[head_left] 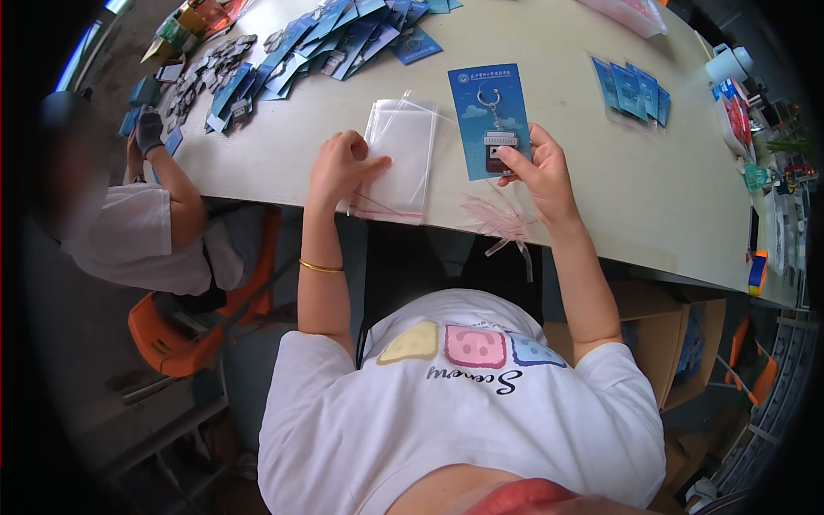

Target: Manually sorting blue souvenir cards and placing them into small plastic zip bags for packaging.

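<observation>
Keychain card [470, 120] in right fingers [520, 164], left fingers [376, 165] at sleeves [405, 150]

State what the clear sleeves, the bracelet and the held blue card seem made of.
Clear sleeves: probably thin glossy plastic, see-through with bright edges.
Bracelet: likely polished metal, gold-coloured and shiny.
Blue card: seemingly smooth printed cardboard, flat and stiff-looking in the right hand.

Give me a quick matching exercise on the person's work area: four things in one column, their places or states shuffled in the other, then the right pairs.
Things
1. Blue card
2. Clear plastic bags
3. Pink strips
4. Bracelet

Places or states
A. Tangled at the near edge of the table
B. Gold-coloured, around the left forearm
C. Held in the right hand
D. Stacked by the left hand

Pairs: 1-C, 2-D, 3-A, 4-B
</observation>
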A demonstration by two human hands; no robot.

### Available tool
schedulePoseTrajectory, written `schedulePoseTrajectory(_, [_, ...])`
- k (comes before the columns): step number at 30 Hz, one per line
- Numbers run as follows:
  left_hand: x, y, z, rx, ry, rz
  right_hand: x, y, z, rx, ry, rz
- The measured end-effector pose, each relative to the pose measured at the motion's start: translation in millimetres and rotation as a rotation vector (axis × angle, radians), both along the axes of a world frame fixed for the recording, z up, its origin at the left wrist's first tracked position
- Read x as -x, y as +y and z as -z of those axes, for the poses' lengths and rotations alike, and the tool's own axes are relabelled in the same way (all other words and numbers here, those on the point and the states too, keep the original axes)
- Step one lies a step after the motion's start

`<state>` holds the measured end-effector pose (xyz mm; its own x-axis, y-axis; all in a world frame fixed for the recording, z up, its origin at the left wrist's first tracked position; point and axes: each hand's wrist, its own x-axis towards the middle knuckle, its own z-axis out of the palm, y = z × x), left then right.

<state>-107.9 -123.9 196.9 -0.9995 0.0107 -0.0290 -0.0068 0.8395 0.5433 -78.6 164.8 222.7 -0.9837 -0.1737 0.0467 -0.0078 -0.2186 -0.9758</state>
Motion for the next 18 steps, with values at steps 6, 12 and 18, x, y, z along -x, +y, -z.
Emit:
schedulePoseTrajectory(6, [8, -16, -1, -0.168, -0.034, -0.011, 2, -7, 3, -0.111, 0.048, 0.015])
schedulePoseTrajectory(12, [-4, -25, -27, -0.915, 0.043, -0.150, -2, -7, 7, -0.113, 0.027, 0.054])
schedulePoseTrajectory(18, [8, -10, -24, -1.687, 0.165, -0.022, -32, -37, -8, -0.129, -0.194, -0.227])
